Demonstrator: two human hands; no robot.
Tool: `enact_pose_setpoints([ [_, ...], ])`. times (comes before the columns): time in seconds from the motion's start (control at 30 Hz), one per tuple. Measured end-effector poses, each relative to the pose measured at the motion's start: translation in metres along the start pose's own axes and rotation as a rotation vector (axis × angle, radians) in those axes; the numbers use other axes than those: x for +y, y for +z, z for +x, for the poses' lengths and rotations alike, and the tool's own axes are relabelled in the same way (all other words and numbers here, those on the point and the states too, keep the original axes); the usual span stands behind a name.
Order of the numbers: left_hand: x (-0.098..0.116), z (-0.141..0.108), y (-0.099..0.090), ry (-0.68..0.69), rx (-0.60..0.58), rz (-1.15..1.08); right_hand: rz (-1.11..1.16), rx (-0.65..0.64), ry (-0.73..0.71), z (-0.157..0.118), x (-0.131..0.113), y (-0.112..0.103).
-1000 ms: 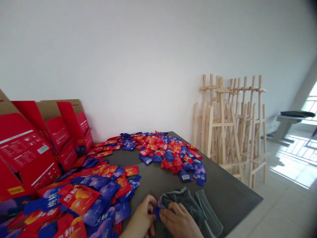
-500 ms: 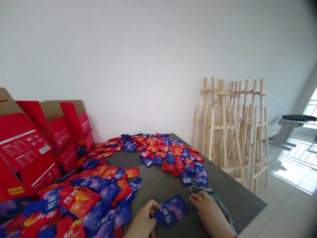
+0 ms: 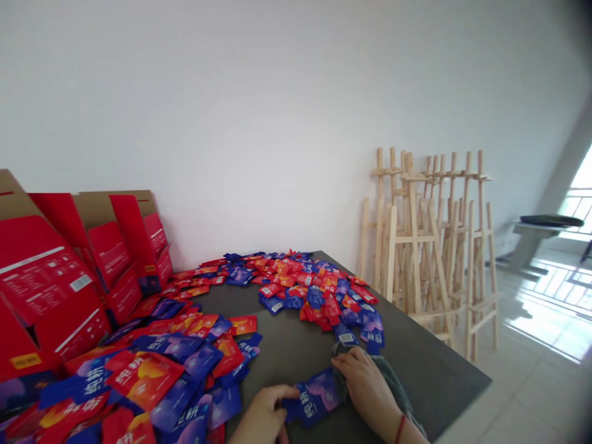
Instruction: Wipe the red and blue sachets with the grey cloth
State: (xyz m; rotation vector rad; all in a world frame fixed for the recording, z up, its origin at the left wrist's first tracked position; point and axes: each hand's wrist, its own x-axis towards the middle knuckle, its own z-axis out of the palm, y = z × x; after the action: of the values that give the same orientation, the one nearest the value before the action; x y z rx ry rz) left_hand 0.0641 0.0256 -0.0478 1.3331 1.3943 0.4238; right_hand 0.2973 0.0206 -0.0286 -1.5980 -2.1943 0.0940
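A blue packet (image 3: 317,398) with white characters lies near the front of the dark table. My left hand (image 3: 266,412) pinches its left end between thumb and fingers. Under my right hand (image 3: 365,385) is a grey-green cloth (image 3: 393,382), pressed down with the fingers at the packet's right edge. A red band circles the right wrist. Left of my left hand is a large heap of red and blue packets (image 3: 143,376). Another pile of packets (image 3: 319,290) spreads over the back and right of the table.
Open red cardboard boxes (image 3: 50,290) stand at the left, beside the heap. The dark table (image 3: 430,376) ends at a right edge, with wooden easels (image 3: 416,240) beyond it. A white wall (image 3: 259,123) rises behind.
My right hand and the cloth have moved left, from beside the packet onto its right edge. My left hand still holds the packet's left end. The view has shifted slightly.
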Motion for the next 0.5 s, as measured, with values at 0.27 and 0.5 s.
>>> enact_pose_setpoints([
  [0.27,0.038,-0.045,-0.089,0.229,0.179,-0.022,-0.040,0.052,-0.006,-0.008,0.017,0.002],
  [0.5,0.047,-0.087,-0.232,0.230,0.543,0.051,-0.050,0.106,-0.043,-0.008,0.016,0.006],
])
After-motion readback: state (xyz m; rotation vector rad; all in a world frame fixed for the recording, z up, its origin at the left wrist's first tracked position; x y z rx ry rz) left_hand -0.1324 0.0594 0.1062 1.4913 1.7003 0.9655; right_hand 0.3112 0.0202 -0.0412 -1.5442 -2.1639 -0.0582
